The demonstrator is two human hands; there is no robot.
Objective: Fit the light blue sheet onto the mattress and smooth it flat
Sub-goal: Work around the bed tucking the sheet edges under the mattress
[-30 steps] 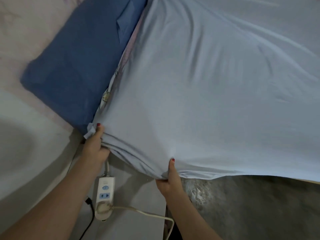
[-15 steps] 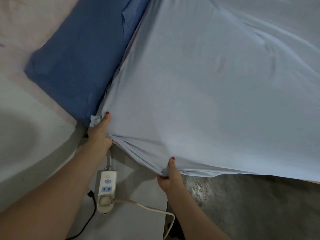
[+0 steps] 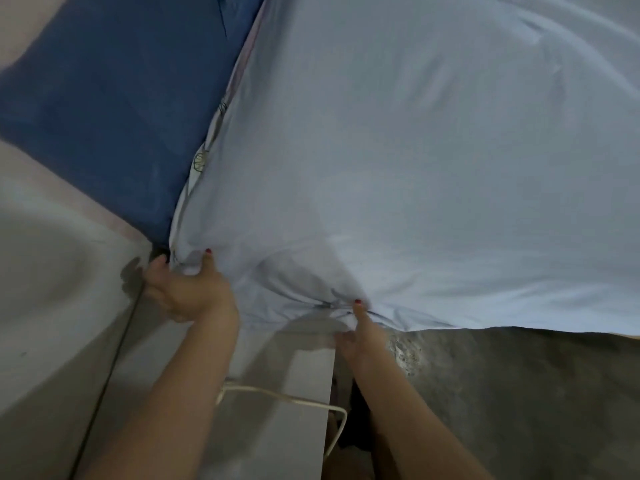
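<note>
The light blue sheet (image 3: 415,168) covers most of the mattress and fills the right and centre of the head view. A thin strip of patterned mattress cover (image 3: 202,161) shows along the sheet's left edge. My left hand (image 3: 183,289) is closed on the sheet's bunched corner at the mattress corner. My right hand (image 3: 360,332) pinches the sheet's lower hem a little to the right, thumb on top, where the fabric gathers in folds. Long creases run across the sheet at the upper right.
A dark blue pillow (image 3: 114,109) lies against the sheet's left edge. A grey bedside surface (image 3: 277,427) below my hands carries a white cable (image 3: 294,400). A light wall (image 3: 45,271) stands at the left, rough grey floor (image 3: 519,393) at the lower right.
Both hands have pulled the corner of the sheet down and toward me, gathering more fabric between them. The view has moved closer, and the white power strip is now hidden behind my left arm.
</note>
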